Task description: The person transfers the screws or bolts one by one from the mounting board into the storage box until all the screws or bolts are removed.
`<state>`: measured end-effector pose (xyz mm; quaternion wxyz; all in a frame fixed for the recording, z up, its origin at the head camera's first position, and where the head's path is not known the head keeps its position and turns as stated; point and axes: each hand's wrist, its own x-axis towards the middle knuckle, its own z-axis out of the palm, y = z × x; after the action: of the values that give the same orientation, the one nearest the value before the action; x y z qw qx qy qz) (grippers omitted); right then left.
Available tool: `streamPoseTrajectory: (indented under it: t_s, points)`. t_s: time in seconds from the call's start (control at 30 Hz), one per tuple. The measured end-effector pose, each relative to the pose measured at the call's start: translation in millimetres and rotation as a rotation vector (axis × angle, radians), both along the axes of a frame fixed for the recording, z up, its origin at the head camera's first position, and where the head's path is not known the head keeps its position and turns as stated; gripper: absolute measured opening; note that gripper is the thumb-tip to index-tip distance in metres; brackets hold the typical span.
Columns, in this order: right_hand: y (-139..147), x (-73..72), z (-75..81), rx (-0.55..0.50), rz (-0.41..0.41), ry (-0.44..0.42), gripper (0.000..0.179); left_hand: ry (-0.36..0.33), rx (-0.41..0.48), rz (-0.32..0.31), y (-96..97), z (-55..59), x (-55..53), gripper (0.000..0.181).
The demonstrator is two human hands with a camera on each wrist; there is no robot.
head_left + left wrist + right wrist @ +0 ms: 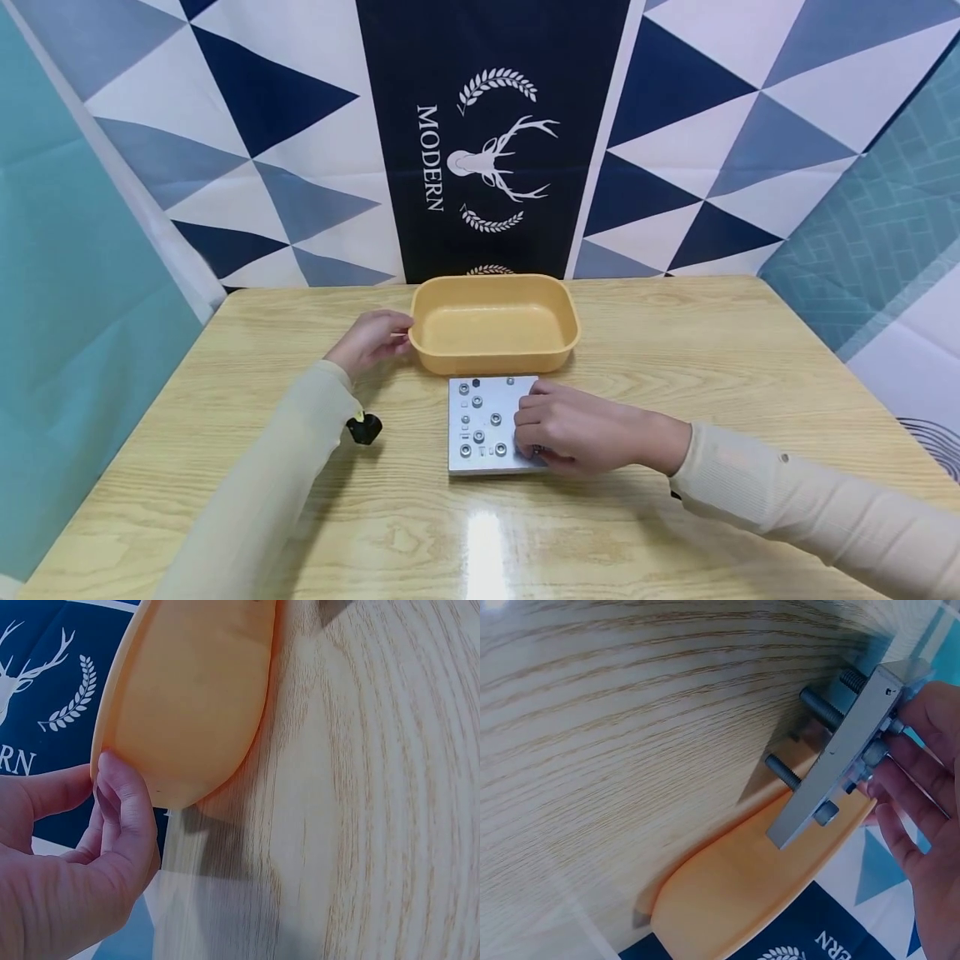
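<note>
A yellow plastic basin (495, 364) stands at the far middle of the wooden table. My left hand (378, 339) pinches its left rim between thumb and fingers, as the left wrist view of the basin (199, 690) also shows. In front of the basin lies a silver metal plate (497, 393) set with several hex socket bolts. The right hand (573, 427) is over the plate's right side, its fingers curled round a bolt head (895, 726) near the front right corner. Threaded shanks (821, 709) stick out under the plate.
The table (637, 533) has a pale wood grain and reflects a bright light at its front. Behind it hangs a patterned cloth (495, 167) with a deer head. A small black object (364, 428) hangs at the left wrist.
</note>
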<state>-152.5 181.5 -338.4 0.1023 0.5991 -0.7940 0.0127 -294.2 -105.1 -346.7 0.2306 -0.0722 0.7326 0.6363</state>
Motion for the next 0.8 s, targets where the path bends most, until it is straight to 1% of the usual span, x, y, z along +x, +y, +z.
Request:
streamPoseTrajectory:
  t_s: [0.4,0.57,0.8]
  points:
    - [-1,-1.2,1.2,0.004,0.001,-0.018,0.019,-0.018,-0.016,0.026,0.9,0.5,-1.1,0.037]
    - [-2,-1.2,6.0,0.004,0.003,-0.036,0.018,-0.008,-0.024,0.019,0.7,1.7,-1.3,0.036]
    - [-2,-1.2,11.3,0.01,-0.004,-0.042,0.018,-0.007,-0.033,0.026,0.9,1.0,-1.3,0.034]
